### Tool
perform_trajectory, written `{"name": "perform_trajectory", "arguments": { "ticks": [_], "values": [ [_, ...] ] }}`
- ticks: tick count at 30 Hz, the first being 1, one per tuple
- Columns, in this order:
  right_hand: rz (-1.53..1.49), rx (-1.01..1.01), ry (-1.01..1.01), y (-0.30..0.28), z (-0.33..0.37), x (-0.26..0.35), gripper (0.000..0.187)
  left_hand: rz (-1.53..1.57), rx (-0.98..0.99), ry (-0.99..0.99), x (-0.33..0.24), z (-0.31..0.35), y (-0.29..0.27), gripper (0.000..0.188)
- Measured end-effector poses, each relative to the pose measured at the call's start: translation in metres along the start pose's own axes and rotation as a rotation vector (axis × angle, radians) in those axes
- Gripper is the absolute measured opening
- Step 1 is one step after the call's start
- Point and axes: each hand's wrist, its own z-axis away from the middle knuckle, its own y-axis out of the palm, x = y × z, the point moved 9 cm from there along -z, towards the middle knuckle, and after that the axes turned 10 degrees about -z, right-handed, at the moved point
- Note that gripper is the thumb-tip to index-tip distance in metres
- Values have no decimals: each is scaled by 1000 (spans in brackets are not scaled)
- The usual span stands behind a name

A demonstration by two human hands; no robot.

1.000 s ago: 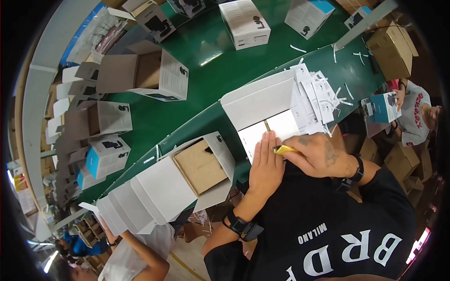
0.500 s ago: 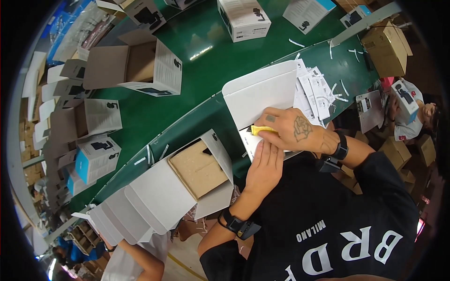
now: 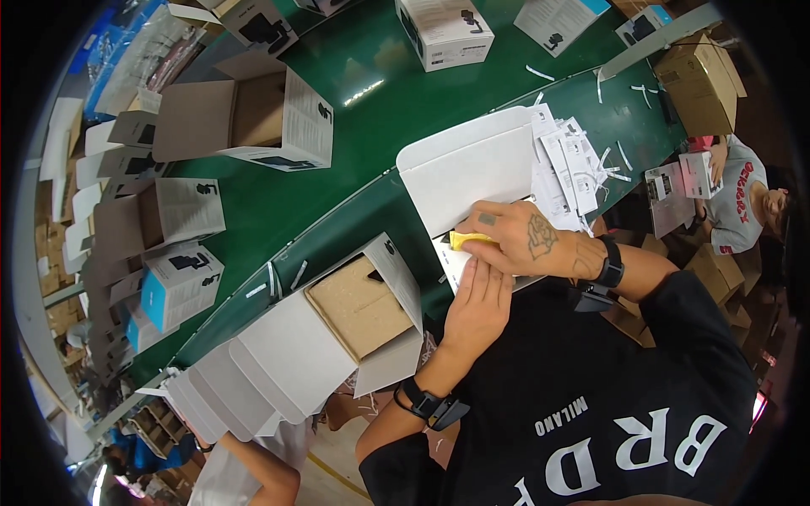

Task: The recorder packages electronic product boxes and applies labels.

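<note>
In front of me a white carton (image 3: 468, 173) lies with its flap folded back. My right hand (image 3: 523, 239) is closed on a small yellow tool (image 3: 472, 242) held against the carton's near panel. A dark tip shows at the tool's left end, and my fingers hide much of the rest. My left hand (image 3: 478, 304) rests flat on the same panel, fingers stretched out, its fingertips just below the right hand. Part of the carton's near side is hidden under both hands.
An open carton with a brown cardboard insert (image 3: 359, 308) stands to the left. Printed leaflets (image 3: 569, 164) and white strips lie to the right on the green table (image 3: 371, 143). More cartons (image 3: 443, 34) stand farther back. A co-worker (image 3: 738, 194) holds a box at the far right.
My hands and the yellow tool stay almost in place on the panel. At the far right, the co-worker has turned the box and moved it leftward. The whole view has shifted slightly.
</note>
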Motion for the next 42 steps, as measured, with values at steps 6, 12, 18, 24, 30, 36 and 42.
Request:
{"name": "perform_trajectory", "arguments": {
  "ticks": [6, 12, 18, 24, 30, 36, 42],
  "values": [
    [-2, 4, -55, 2, -1, 3, 21, -5, -5, -7, -1, 1, -3, 43],
    [-86, 31, -131, 10, 1, 23, 24, 4, 19, -12, -1, 5, -1, 42],
    [-91, 11, -132, 2, -5, 18, 38, 121, 189, -100, -10, 6, 13, 41],
    [13, 37, -234, -2, 14, 5, 42, 119, 27, -65, -23, -3, 41, 42],
    [3, -140, -206, 6, 5, 4, 36, 28, -62, -55, -21, -1, 22, 44],
    [95, -75, -224, 21, 7, 3, 29, 76, -50, -66, -24, 2, 20, 45],
    [78, -5, -217, 22, -1, 5, 24, 26, 11, -99, -26, 3, 26, 48]
  ]
}}
